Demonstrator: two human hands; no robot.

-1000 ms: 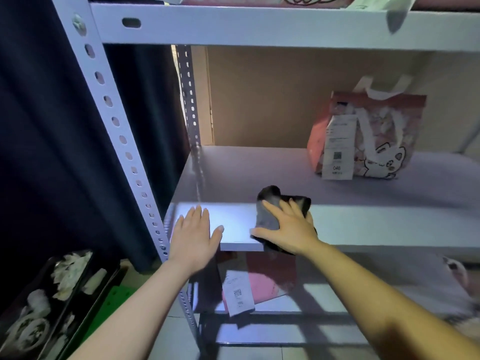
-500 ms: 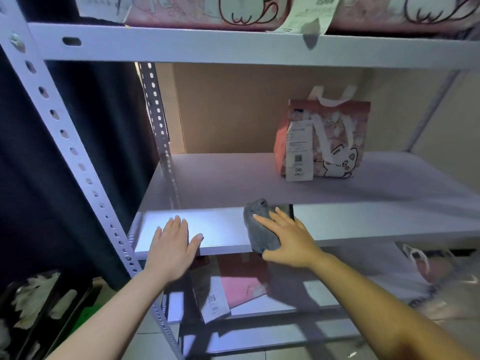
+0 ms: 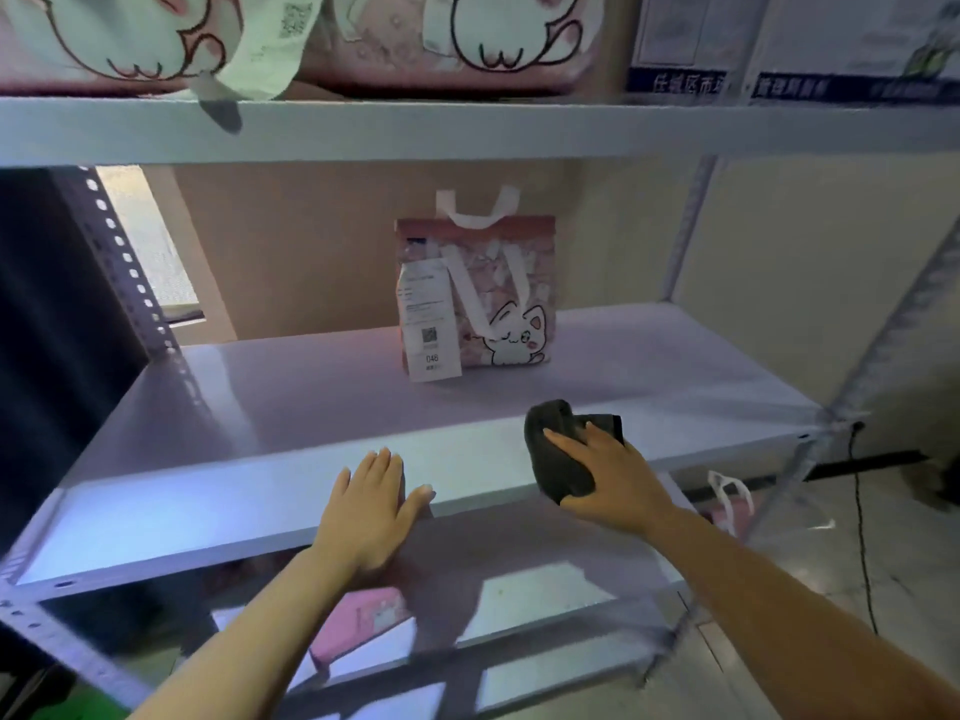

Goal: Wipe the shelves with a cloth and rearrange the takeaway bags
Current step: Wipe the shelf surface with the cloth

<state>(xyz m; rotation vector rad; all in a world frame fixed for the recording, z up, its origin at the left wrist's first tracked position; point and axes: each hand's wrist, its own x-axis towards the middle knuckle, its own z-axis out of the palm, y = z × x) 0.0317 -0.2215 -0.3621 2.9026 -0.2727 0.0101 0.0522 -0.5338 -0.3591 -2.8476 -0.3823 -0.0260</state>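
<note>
One bag (image 3: 475,298) on seemingly bare shelf (image 3: 291,397).

One head-worn wide-angle view looks forward and slightly down, close to the middle shelf (image 3: 270,402) of a metal rack, its front edge just beneath the lens.
</note>
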